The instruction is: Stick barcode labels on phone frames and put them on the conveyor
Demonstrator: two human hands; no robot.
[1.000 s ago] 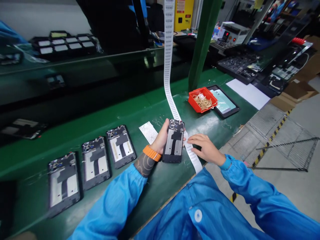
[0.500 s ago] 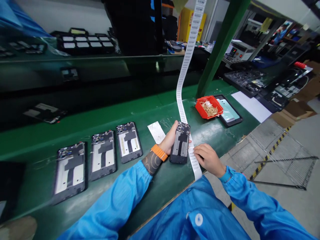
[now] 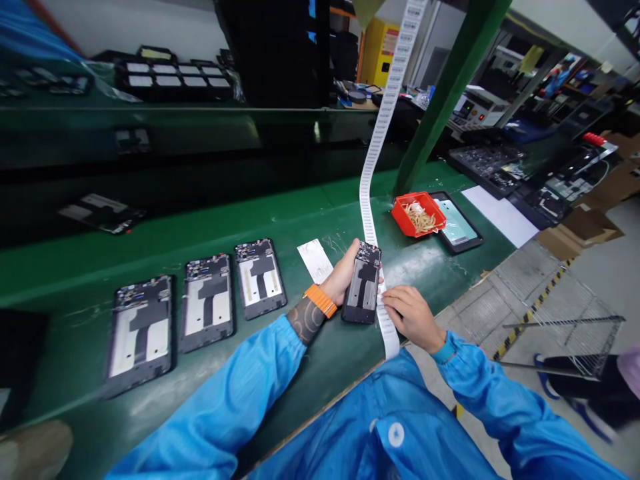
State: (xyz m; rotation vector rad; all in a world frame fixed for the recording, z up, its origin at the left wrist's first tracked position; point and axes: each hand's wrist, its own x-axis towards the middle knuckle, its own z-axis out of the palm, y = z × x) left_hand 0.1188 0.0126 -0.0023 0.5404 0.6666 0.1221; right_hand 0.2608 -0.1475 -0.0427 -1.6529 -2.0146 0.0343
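Observation:
My left hand [image 3: 344, 277], with an orange watch band at the wrist, is wrapped round an opened phone [image 3: 363, 283], its bare inside facing up. A long white strip of barcode labels [image 3: 387, 325] hangs from above and runs beneath that phone to the table's front edge. At the strip's right edge, the fingers of my right hand [image 3: 411, 315] are pinched together on it; whether a single label is between the fingertips I cannot make out. Three more opened phones, a near one [image 3: 143, 327], a middle one [image 3: 207, 300] and a far one [image 3: 260, 277], lie in a row to the left.
Behind the phone lies a white paper slip [image 3: 314, 260]. A red bin [image 3: 404, 223] of pale bands stands by a dark tray with a light-green panel [image 3: 453, 220]. A green post [image 3: 440, 100] rises behind. At right, a person's legs [image 3: 580, 387] show near a wire rack [image 3: 600, 340].
Both hands stay at nearly the same place, with the right fingers slightly higher along the strip. A person's legs have come into view at the lower right. The camera view has shifted slightly.

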